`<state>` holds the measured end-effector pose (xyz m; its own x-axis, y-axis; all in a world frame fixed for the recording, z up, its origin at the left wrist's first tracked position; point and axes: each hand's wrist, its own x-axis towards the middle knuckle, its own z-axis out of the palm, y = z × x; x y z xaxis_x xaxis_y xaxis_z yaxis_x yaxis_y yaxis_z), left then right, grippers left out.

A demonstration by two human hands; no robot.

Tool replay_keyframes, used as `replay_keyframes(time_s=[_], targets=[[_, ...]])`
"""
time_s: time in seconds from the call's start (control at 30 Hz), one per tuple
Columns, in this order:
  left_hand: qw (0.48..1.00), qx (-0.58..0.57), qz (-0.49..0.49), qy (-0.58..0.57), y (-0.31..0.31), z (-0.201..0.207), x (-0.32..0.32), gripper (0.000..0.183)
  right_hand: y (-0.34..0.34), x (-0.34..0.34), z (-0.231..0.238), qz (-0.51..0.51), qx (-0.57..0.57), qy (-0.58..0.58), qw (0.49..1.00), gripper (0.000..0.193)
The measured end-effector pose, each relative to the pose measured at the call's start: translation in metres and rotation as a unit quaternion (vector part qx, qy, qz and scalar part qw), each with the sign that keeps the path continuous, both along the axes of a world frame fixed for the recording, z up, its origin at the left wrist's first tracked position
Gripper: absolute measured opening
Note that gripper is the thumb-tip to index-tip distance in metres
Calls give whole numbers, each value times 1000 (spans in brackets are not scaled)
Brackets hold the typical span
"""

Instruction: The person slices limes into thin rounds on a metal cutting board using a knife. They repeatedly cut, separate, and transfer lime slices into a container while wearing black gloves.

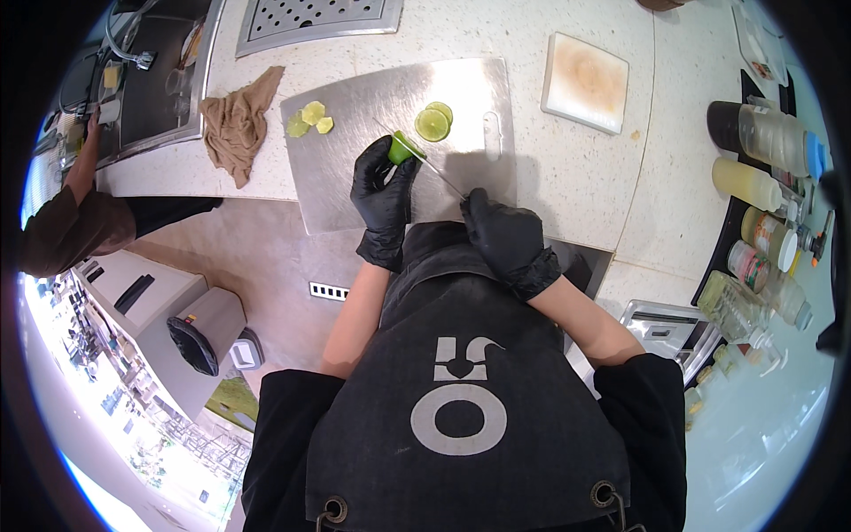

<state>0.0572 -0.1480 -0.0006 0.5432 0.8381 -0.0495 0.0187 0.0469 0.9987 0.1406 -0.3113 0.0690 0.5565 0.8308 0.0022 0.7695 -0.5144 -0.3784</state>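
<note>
In a black glove, my left hand (383, 191) grips a green lime (403, 148) over the near part of a metal cutting board (341, 182). My right hand (503, 232), also gloved in black, is closed round the handle of a knife (443, 175). The thin blade slants up and left, against the lime's right side. Two round lime slices (433, 124) overlap on the board beyond the knife. Farther left on it lie several small pale green lime pieces (312, 113). My right fingers hide most of the knife's handle.
A brown cloth (241, 124) lies left of the board, beside a sink (168, 71). To the right sits a stained white block (585, 82). Bottles and jars (769, 235) line the far right. At the left, another person (84, 222) reaches to the sink.
</note>
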Motion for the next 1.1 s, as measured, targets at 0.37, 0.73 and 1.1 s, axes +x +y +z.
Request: replay_keyframes(time_s=[0.37,0.73,1.1], targets=[[1000,-18,12,7,2,-2,1,43,24,-2,3,-17,-26,51,998,13],[1000,2,9,9,4,0,2,43,39,-1,-5,-40,-15,109,993,15],[1000,-2,0,12,2,1,0,44,19,-7,-13,-43,-39,119,991,18]])
